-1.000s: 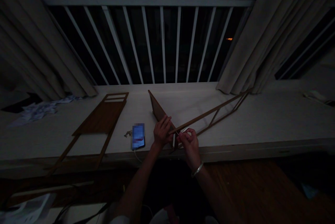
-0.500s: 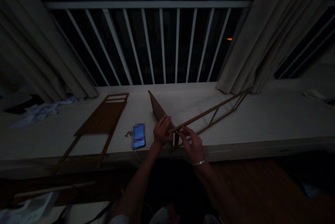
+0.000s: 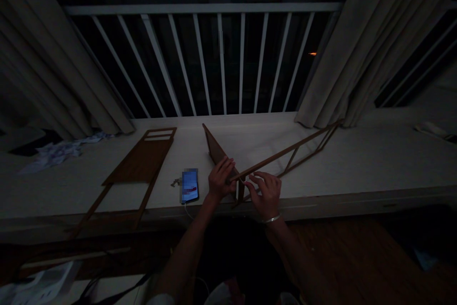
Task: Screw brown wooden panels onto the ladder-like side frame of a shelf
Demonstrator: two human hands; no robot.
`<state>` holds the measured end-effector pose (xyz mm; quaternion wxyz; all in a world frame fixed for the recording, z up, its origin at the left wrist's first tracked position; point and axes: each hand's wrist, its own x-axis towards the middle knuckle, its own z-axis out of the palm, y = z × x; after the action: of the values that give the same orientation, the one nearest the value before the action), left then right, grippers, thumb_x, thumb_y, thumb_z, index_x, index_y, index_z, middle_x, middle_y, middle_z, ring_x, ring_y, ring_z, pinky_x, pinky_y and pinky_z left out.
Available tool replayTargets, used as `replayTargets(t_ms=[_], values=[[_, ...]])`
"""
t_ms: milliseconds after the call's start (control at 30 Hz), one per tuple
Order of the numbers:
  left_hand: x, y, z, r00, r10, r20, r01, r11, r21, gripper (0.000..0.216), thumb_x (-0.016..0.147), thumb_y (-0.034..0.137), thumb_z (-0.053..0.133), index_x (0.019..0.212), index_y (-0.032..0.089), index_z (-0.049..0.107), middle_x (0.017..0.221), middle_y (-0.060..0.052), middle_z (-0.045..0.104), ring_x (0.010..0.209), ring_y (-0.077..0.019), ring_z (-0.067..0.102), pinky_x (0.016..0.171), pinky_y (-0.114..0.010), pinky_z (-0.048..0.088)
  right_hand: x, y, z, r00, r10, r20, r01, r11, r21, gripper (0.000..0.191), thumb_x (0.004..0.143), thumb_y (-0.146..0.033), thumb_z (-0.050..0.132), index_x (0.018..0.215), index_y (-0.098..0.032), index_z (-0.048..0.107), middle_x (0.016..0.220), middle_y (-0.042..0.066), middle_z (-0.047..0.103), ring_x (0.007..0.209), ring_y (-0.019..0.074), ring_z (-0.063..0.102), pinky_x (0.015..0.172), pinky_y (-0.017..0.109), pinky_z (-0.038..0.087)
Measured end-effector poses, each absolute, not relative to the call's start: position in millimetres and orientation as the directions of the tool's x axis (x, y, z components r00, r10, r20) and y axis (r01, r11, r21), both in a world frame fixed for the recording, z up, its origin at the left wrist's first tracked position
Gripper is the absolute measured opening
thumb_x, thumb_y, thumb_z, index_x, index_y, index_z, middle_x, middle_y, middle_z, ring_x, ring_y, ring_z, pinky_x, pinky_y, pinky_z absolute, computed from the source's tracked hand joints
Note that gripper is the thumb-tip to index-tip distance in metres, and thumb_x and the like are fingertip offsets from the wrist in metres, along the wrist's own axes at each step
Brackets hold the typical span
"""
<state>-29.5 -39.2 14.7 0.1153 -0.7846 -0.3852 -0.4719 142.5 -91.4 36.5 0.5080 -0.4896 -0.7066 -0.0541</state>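
1. Left hand (image 3: 220,180) grips the frame (image 3: 278,154) on the ledge (image 3: 364,164); a slip could let it tip.
2. Right hand (image 3: 266,193) is at the joint (image 3: 242,182), its grip too dark to tell; poor light could cause a fumble.

Centre frame (image 3: 274,157): wood, smooth, mostly matt. Left frame (image 3: 137,160): wood, flat matt panel. Sill (image 3: 374,167): matt. Phone (image 3: 190,185): smooth, glossy screen. Bangle (image 3: 273,219): shiny metal. Right curtain (image 3: 332,57): matt cloth. Floor (image 3: 335,248), near right: looks like wood. Crumpled pile (image 3: 57,152), left: paper or cloth, can't tell.
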Motion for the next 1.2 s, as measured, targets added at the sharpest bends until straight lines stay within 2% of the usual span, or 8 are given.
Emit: replayTargets(t_ms=[300,533,900,1067,1133,1200], values=[[-30.1,-38.9,13.5,0.27,0.491,0.828,0.713,-0.68,0.17,0.049,0.077,0.041,0.038,0.118,0.015,0.046,0.122,-0.01,0.049,0.121,-0.0249,0.035,0.095,-0.043,0.037,134.1,-96.6,37.3,0.076,0.721,0.689,0.679,0.469,-0.565,0.011,0.078,-0.031,0.057,0.082,-0.021,0.06,0.078,0.003,0.06,0.081,0.0178,0.05,0.079,0.035,0.03],[-28.6,-39.9,13.8,0.261,0.491,0.831,0.716,-0.676,0.174,0.049,0.078,0.042,0.036,0.119,0.016,0.046,0.121,-0.01,0.05,0.121,-0.0247,0.036,0.095,-0.043,0.038,142.2,-95.3,44.1,-0.019,0.727,0.686,0.692,0.505,-0.516,0.011,0.077,-0.031,0.057,0.082,-0.022,0.06,0.081,0.003,0.059,0.085,0.0181,0.047,0.081,0.035,0.03],[-26.8,-41.9,15.2,0.26,0.504,0.824,0.712,-0.676,0.19,0.049,0.078,0.041,0.038,0.12,0.016,0.044,0.123,-0.01,0.049,0.122,-0.0243,0.035,0.096,-0.043,0.036,138.0,-96.4,38.9,-0.006,0.751,0.66,0.692,0.48,-0.54,0.011,0.08,-0.03,0.053,0.078,-0.021,0.058,0.073,0.002,0.055,0.077,0.0175,0.046,0.075,0.033,0.031],[-25.4,-45.0,18.6,0.253,0.509,0.822,0.715,-0.671,0.195,0.047,0.078,0.038,0.038,0.119,0.017,0.044,0.122,-0.009,0.05,0.121,-0.0238,0.035,0.096,-0.042,0.037,142.8,-96.1,45.6,-0.078,0.744,0.663,0.738,0.491,-0.464,0.014,0.081,-0.033,0.051,0.079,-0.02,0.057,0.074,0.003,0.055,0.078,0.0176,0.048,0.076,0.033,0.032],[-25.4,-46.1,20.2,0.252,0.509,0.823,0.721,-0.666,0.192,0.047,0.078,0.036,0.038,0.119,0.017,0.045,0.122,-0.009,0.05,0.121,-0.024,0.036,0.095,-0.043,0.037,147.6,-92.2,48.8,-0.175,0.712,0.68,0.763,0.535,-0.364,0.015,0.082,-0.032,0.049,0.079,-0.02,0.057,0.075,0.003,0.056,0.078,0.0175,0.048,0.076,0.033,0.032],[-25.9,-47.0,21.4,0.258,0.515,0.818,0.726,-0.662,0.188,0.046,0.077,0.035,0.039,0.119,0.017,0.045,0.123,-0.01,0.049,0.121,-0.0242,0.036,0.095,-0.043,0.037,154.7,-85.6,54.7,-0.332,0.653,0.681,0.766,0.608,-0.209,0.014,0.083,-0.03,0.048,0.083,-0.02,0.058,0.077,0.004,0.058,0.078,0.0172,0.048,0.075,0.032,0.032]])
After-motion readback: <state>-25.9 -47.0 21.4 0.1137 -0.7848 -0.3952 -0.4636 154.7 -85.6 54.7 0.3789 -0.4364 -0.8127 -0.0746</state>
